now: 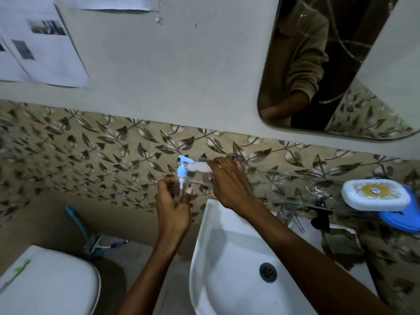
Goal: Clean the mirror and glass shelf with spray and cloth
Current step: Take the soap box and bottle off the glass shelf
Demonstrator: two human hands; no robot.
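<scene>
My left hand (173, 205) grips a small clear spray bottle (182, 185) with a blue pump head, upright, just left of the sink. My right hand (228, 181) reaches to the left end of the glass shelf (295, 189) and pinches a pale, blurred white cloth (200, 167) between fingers and thumb, right in front of the nozzle. A clear round rim (235, 157) shows behind the right hand. The mirror (341, 92) hangs on the wall at the upper right and reflects a person's sleeve and arm.
A white sink (218, 258) with a dark drain and a tap (287, 213) sits under the shelf. A white-lidded soap box (375, 195) on a blue base stands at the shelf's right end. A toilet (45, 285) and a brush (76, 220) are at lower left.
</scene>
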